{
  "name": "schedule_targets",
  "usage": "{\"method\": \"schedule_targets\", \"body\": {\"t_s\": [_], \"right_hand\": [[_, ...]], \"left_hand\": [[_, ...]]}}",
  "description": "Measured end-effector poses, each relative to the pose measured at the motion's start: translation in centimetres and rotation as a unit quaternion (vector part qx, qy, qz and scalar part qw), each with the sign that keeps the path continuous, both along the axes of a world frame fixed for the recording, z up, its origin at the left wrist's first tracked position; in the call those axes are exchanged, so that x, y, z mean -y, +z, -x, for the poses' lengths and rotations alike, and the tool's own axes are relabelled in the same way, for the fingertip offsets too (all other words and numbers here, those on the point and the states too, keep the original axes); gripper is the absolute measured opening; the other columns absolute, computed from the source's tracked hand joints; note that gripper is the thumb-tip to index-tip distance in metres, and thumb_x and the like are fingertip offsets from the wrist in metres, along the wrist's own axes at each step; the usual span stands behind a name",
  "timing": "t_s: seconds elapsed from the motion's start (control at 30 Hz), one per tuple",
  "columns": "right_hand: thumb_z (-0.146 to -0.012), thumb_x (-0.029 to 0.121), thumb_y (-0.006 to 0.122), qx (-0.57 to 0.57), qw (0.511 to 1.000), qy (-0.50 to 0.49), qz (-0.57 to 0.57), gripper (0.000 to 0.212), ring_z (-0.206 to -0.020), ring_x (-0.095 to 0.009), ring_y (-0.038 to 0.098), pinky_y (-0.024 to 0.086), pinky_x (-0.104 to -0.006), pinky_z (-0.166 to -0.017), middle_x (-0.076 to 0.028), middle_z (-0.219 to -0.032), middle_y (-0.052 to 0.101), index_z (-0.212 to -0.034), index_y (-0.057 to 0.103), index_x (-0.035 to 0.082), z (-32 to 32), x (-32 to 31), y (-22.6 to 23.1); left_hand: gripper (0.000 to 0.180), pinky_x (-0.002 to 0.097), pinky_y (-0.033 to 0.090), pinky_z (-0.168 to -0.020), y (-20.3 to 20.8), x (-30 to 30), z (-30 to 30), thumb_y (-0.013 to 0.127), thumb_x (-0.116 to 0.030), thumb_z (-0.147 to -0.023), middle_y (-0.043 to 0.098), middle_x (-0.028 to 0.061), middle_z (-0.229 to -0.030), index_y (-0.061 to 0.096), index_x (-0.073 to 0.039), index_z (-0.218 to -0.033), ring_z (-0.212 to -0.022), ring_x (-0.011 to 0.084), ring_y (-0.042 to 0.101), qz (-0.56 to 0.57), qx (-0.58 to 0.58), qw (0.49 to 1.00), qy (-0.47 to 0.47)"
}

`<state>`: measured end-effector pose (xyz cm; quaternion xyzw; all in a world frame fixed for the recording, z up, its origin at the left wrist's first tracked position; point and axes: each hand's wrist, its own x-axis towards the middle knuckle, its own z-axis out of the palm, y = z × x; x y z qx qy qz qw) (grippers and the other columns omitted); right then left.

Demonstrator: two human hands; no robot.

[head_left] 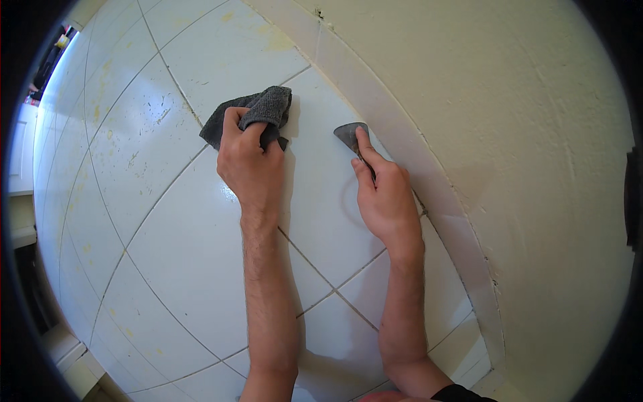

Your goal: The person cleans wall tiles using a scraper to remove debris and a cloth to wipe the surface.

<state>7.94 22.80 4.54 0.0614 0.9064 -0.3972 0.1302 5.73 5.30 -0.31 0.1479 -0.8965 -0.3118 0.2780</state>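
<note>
A bunched dark grey cloth (249, 110) is gripped in my left hand (251, 161), its folds resting against the white floor tiles (194, 234). To the right, my right hand (388, 194) is closed round a putty knife (351, 134) with a flared grey metal blade. My index finger presses along the back of that blade, whose wide edge points away from me, close to the skirting. Most of the knife's handle is hidden in my palm.
Pale skirting tiles (429, 161) run along the foot of a cream wall (536, 134) on the right. Yellowish smears (274, 39) and small dark specks mark the tiles on the far and left sides. White furniture or door parts (23, 151) stand at the left rim.
</note>
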Motion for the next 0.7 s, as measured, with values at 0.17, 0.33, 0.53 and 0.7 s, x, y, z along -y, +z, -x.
{"method": "schedule_targets", "body": {"t_s": [0.17,0.33,0.53,0.7], "right_hand": [[-0.105,0.019,0.051,0.027,0.999,0.022,-0.012,0.044,-0.075,-0.044,0.064,0.050,-0.0504,-0.074,-0.027,-0.080,0.065,-0.148,0.055,0.007,0.3,-0.4,0.7],[-0.106,0.020,0.051,0.029,0.999,0.018,-0.004,0.044,-0.073,-0.044,0.062,0.049,-0.0499,-0.073,-0.027,-0.078,0.064,-0.148,0.054,0.006,0.1,-0.7,0.8],[-0.106,0.021,0.052,0.010,1.000,0.008,0.021,0.044,-0.079,-0.045,0.064,0.050,-0.0492,-0.076,-0.027,-0.084,0.066,-0.148,0.055,0.009,0.0,-0.6,0.5],[-0.105,0.023,0.054,0.021,1.000,-0.004,0.018,0.044,-0.084,-0.045,0.065,0.051,-0.0485,-0.080,-0.027,-0.089,0.068,-0.148,0.056,0.012,0.2,-0.4,0.3]], "left_hand": [[0.028,0.0392,0.053,-0.075,0.1,0.1,0.1,0.061,0.007,-0.073,0.065,0.0058,-0.104,0.075,-0.001,-0.096,-0.085,0.0292,0.067,-0.005,0.000,1.000,0.002],[0.024,0.0394,0.052,-0.070,-0.2,0.0,0.2,0.064,0.007,-0.072,0.064,0.0042,-0.103,0.075,-0.002,-0.092,-0.083,0.0280,0.066,0.013,-0.015,1.000,0.001],[0.020,0.0397,0.051,-0.065,-0.3,0.0,0.2,0.067,0.007,-0.071,0.063,0.0026,-0.101,0.074,-0.003,-0.087,-0.080,0.0262,0.065,0.029,-0.030,0.999,0.001],[0.020,0.0397,0.051,-0.066,-0.1,-0.1,0.1,0.067,0.006,-0.072,0.063,0.0025,-0.101,0.075,-0.004,-0.088,-0.081,0.0262,0.065,0.034,-0.030,0.999,-0.001]]}}
